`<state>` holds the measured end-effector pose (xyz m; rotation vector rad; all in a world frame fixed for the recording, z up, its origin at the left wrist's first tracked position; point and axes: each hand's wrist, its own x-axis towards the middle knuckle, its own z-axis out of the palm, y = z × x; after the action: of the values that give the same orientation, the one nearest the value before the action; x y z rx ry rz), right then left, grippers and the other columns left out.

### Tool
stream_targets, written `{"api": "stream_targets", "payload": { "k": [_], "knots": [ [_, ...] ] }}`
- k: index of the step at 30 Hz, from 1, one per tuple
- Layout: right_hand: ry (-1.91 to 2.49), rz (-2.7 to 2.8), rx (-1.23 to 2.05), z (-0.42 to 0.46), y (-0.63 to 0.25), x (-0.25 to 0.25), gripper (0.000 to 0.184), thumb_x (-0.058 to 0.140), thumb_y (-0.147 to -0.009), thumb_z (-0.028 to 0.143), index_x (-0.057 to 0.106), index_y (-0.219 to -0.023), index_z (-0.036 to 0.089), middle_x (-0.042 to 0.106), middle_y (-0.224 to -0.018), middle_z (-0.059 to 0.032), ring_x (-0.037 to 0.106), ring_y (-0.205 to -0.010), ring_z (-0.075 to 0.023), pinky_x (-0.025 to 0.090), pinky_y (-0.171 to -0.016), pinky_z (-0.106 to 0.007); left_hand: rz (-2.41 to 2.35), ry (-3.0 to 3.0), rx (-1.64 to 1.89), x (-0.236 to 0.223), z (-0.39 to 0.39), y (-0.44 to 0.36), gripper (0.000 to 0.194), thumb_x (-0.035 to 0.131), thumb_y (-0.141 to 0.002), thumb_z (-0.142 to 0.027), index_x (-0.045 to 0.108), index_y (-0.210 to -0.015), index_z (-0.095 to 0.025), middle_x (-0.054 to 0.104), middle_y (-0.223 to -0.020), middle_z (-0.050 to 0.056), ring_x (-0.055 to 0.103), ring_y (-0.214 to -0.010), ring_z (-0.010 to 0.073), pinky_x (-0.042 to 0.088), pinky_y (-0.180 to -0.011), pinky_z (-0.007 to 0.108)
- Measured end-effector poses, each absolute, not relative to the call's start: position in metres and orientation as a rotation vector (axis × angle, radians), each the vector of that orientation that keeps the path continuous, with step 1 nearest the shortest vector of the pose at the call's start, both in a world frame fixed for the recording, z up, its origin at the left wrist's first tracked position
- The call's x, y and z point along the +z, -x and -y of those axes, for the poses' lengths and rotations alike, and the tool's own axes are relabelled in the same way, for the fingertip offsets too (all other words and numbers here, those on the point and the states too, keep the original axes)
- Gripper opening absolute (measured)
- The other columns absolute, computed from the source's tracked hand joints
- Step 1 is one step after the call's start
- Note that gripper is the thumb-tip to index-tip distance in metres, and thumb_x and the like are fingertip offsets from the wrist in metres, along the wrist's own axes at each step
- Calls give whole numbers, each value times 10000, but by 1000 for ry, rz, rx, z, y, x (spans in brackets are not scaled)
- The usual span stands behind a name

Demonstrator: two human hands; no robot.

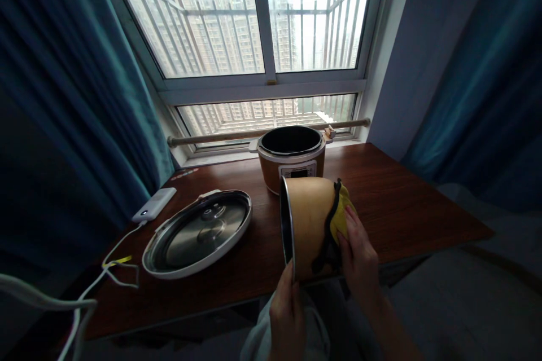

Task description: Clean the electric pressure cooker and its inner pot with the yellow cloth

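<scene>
My left hand (pixel 287 306) grips the rim of a gold-coloured inner pot (pixel 307 220), which is tipped on its side with its mouth facing left. Against the pot's bottom, my right hand (pixel 359 254) presses a yellow cloth with a dark edge (pixel 339 215), fingers laid flat over it. Behind the pot the cooker body (pixel 291 159) stands open and without its pot near the window. Its round metal lid (pixel 198 232) lies upside down on the table to the left.
A white power bank (pixel 154 203) with a white cable (pixel 105 265) lies at the table's left. The dark wooden table (pixel 406 197) stands against a barred window, with blue curtains (pixel 76 96) on both sides. A wooden rod (pixel 220 136) runs along the sill.
</scene>
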<state>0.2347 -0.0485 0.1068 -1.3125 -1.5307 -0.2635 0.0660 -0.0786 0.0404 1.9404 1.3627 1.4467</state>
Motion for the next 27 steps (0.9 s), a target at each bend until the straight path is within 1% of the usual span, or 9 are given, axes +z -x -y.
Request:
{"api": "stream_targets", "payload": {
  "k": [5,10,17,20,23,25,27],
  "knots": [
    [1303,1536,-262,48,-229,105,500,366,-899,177,286,-1390,235,383,-1398,-79,367,-1279,-242,424,-979,-459,-1418,-1846,1417,39,78,-65,382,370,-904,-229,497,-1251,-135,537,-1274,92,507,-1169,175,409,-1013,316],
    [1316,1509,-226,54,-225,100,507,366,-898,158,282,-1388,257,361,-1411,-63,343,-1293,-240,402,-998,-468,-1483,-1942,1361,39,81,-62,387,369,-897,-193,480,-1262,-128,507,-1304,101,474,-1203,190,381,-1036,341],
    [1339,1510,-226,63,-221,81,537,373,-890,133,254,-1396,269,334,-1425,-56,309,-1312,-237,412,-987,-467,-1591,-2108,1404,12,75,-58,394,343,-884,-125,483,-1252,-147,542,-1261,114,367,-1284,224,319,-1052,469],
    [1342,1501,-236,63,-221,76,539,373,-895,142,242,-1400,275,343,-1420,-56,309,-1312,-234,414,-987,-460,-1659,-2121,1335,-3,70,-56,390,343,-876,-123,513,-1226,-148,564,-1232,127,374,-1277,256,313,-1033,516],
    [1344,1494,-255,63,-222,73,539,382,-894,149,246,-1399,277,351,-1416,-56,320,-1306,-235,422,-983,-450,-1691,-2081,1258,-10,66,-54,374,356,-870,-132,555,-1184,-175,591,-1198,120,393,-1261,282,282,-1027,565],
    [1340,1493,-275,64,-222,71,549,395,-890,150,241,-1402,272,349,-1418,-60,328,-1302,-237,430,-974,-445,-1618,-2057,1243,-6,67,-50,382,355,-874,-144,546,-1200,-200,577,-1223,102,370,-1278,267,253,-1046,558],
    [1333,1495,-288,66,-223,69,553,395,-888,144,238,-1405,263,342,-1423,-64,328,-1302,-237,434,-969,-441,-1466,-2037,1211,5,69,-44,401,365,-881,-176,499,-1256,-220,509,-1306,85,312,-1312,240,241,-1071,514]
  ]
}}
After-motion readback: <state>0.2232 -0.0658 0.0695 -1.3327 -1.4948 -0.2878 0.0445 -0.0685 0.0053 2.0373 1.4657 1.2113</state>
